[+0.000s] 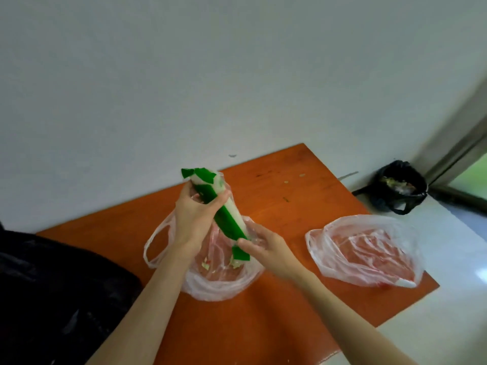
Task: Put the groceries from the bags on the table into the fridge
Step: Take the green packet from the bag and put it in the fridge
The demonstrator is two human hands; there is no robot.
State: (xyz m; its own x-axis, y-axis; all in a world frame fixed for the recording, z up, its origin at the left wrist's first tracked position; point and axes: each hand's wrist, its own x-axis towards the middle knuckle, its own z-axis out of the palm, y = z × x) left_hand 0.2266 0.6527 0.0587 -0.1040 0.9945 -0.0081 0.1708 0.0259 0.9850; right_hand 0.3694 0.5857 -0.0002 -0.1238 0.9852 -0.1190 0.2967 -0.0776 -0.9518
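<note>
Head view looks steeply down, close over the orange table (276,325), apparently tilted.

Long white-and-green wrapped package (228,216), tilted with its upper end away and to the left, held above the open mouth of a clear plastic bag (224,283) on the orange table (276,325). Gripped near the top by the left hand (196,214), pinched at the lower end by the right hand (263,246). Second clear plastic bag (366,251), pink-tinted and crumpled, lying well apart on the right side of the tabletop.
</note>
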